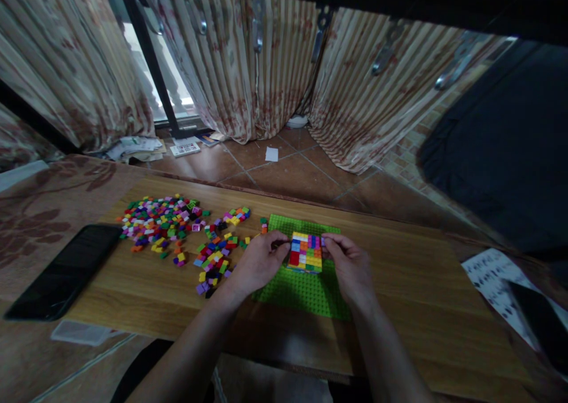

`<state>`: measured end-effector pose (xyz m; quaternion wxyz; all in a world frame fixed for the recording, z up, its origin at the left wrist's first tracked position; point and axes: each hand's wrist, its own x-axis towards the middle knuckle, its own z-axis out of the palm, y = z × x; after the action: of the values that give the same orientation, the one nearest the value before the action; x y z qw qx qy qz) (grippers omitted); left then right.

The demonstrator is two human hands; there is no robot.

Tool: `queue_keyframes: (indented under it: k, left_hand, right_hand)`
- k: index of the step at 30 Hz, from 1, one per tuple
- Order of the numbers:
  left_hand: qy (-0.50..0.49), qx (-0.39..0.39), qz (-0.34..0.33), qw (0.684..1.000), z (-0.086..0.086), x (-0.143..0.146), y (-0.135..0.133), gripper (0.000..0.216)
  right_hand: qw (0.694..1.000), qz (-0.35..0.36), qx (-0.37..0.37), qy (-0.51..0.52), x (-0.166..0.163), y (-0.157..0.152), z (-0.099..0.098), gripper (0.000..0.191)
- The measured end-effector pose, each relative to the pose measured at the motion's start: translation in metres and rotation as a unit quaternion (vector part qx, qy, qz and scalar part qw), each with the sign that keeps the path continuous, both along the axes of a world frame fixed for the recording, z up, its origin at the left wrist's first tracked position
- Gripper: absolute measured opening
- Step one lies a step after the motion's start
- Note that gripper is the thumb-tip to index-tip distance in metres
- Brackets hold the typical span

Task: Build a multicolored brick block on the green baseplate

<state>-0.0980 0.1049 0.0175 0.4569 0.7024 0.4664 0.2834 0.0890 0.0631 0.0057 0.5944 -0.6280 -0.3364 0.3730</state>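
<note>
In the head view, my left hand [261, 260] and right hand [354, 267] flank the brick block [306, 252], fingertips at opposite sides, probably to steady it; whether either pinches a small brick, I can't tell. The green board [306, 295] lies beneath my grip, likely as a base; loose bricks [155, 221] lie left, seemingly within reach.

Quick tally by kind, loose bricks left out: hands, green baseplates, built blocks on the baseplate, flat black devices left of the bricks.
Hands: 2 (left hand, right hand)
Green baseplate: 1
Multicoloured block: 1
Flat black device: 1
Total: 5
</note>
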Motion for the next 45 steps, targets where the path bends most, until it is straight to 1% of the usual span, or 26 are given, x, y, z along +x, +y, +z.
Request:
queue_keyframes:
  k: [4, 7, 10, 17, 21, 24, 30, 33, 39, 45]
  left_hand:
    - [0.007, 0.002, 0.002, 1.0, 0.0007, 0.0001, -0.0003, 0.021]
    - [0.011, -0.005, 0.0, 1.0, 0.0027, 0.0006, -0.0006, 0.022]
    - [0.003, -0.009, 0.003, 1.0, 0.0044, 0.0009, -0.0007, 0.022]
    - [0.0, -0.006, 0.001, 1.0, 0.0046, 0.0006, -0.0008, 0.021]
    - [0.004, -0.006, 0.002, 1.0, 0.0023, 0.0007, -0.0001, 0.02]
    - [0.001, -0.004, 0.003, 1.0, 0.0016, 0.001, 0.0004, 0.02]
    - [0.009, 0.008, 0.008, 1.0, 0.0044, 0.0015, -0.0003, 0.02]
    - [0.023, 0.009, 0.007, 1.0, 0.0053, 0.0017, -0.0006, 0.021]
    - [0.041, 0.01, 0.009, 0.999, 0.0058, 0.0028, -0.0012, 0.02]
    - [0.052, 0.023, 0.017, 0.998, 0.004, 0.0049, -0.0018, 0.019]
  right_hand:
    - [1.0, 0.019, -0.004, -0.009, 0.0022, -0.0004, 0.002, 0.028]
    - [0.999, 0.046, -0.006, -0.002, 0.0062, -0.0011, 0.0019, 0.031]
    - [0.998, 0.057, -0.005, 0.009, 0.009, -0.0013, 0.0015, 0.033]
    - [0.994, 0.05, -0.013, 0.094, 0.0059, -0.0019, 0.0016, 0.036]
    - [0.988, 0.055, -0.043, 0.14, 0.0068, -0.0025, 0.0015, 0.037]
    - [0.984, 0.049, -0.049, 0.163, 0.008, -0.0024, 0.0015, 0.036]
    - [0.989, 0.047, -0.034, 0.137, 0.0055, -0.0019, 0.002, 0.034]
    - [0.988, 0.054, -0.032, 0.141, 0.0047, -0.002, 0.0031, 0.033]
    - [0.978, 0.069, -0.067, 0.185, 0.0066, -0.0012, 0.0064, 0.035]
    - [0.978, 0.071, -0.084, 0.178, 0.0066, 0.0003, 0.0082, 0.036]
